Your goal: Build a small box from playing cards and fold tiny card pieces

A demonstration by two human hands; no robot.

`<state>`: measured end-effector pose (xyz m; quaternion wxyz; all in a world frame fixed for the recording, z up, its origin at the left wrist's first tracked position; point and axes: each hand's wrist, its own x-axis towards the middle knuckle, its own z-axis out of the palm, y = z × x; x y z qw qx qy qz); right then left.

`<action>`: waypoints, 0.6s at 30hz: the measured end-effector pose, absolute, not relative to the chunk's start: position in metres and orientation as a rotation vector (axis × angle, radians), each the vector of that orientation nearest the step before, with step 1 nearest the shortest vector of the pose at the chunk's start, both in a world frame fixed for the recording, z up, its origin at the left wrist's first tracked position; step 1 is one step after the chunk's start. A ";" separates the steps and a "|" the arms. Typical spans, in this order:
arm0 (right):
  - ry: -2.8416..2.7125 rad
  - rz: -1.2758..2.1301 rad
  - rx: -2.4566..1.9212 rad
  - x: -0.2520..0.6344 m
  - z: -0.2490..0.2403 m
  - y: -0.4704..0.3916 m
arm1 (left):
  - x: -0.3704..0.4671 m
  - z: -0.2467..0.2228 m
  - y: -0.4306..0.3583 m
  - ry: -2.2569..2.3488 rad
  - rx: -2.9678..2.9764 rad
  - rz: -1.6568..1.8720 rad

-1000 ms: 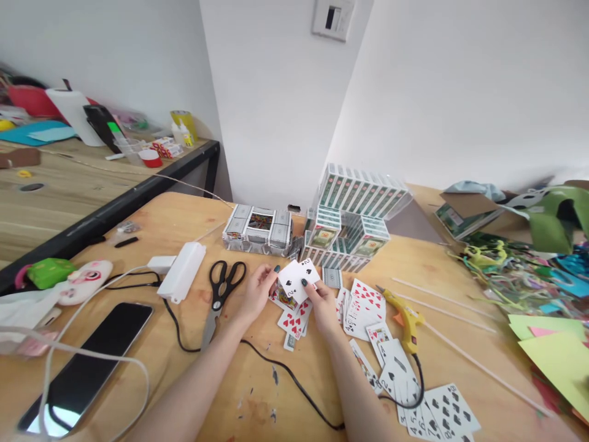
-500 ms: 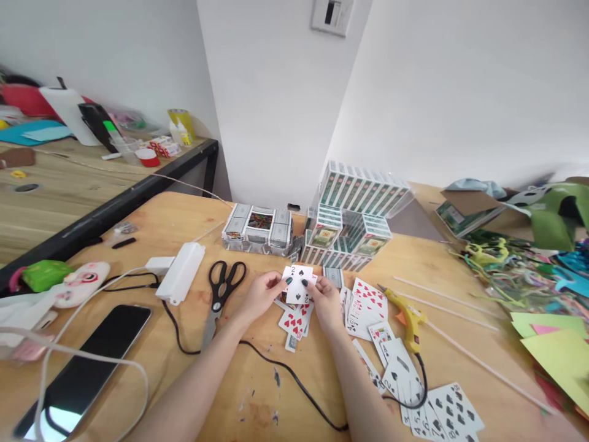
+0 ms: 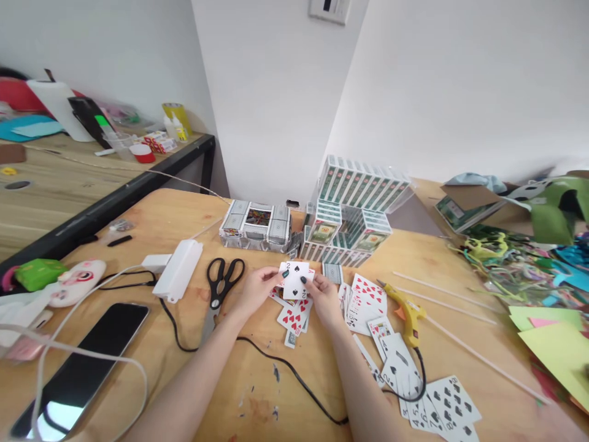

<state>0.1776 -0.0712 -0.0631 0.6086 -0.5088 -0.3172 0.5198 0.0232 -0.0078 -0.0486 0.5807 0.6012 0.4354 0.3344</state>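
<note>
My left hand (image 3: pixel 261 291) and my right hand (image 3: pixel 323 297) pinch a few playing cards (image 3: pixel 296 282) between them, thumbs on top. A two of spades faces up in front, and a red ace's corner shows behind it at the right. Under my hands lies a loose pile of cards with a ten of hearts (image 3: pixel 291 318) uppermost. Right of my right hand are fanned red cards (image 3: pixel 369 298) and, lower down, spread spades (image 3: pixel 445 402). Behind my hands stands a box covered in playing cards (image 3: pixel 256 226), beside stacked card packs (image 3: pixel 326 222).
Black-handled scissors (image 3: pixel 219 287) lie left of my left hand. A yellow glue gun (image 3: pixel 411 316) with glue sticks (image 3: pixel 455 306) rests at the right, its black cord crossing the table. A phone (image 3: pixel 83 368) and white adapter (image 3: pixel 178 270) are at the left; pipe cleaners (image 3: pixel 499 264) heap at the right.
The whole view has shifted slightly. My hands still hold the cards, and a red card's edge now shows more at the left behind the two of spades.
</note>
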 end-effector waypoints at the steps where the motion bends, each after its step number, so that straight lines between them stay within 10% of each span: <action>1: -0.730 1.207 -1.169 0.178 -0.064 -0.071 | 0.023 -0.048 -0.007 1.023 1.398 0.780; 18: -0.712 1.199 -1.198 0.178 -0.070 -0.070 | 0.025 -0.049 -0.008 1.111 1.458 0.795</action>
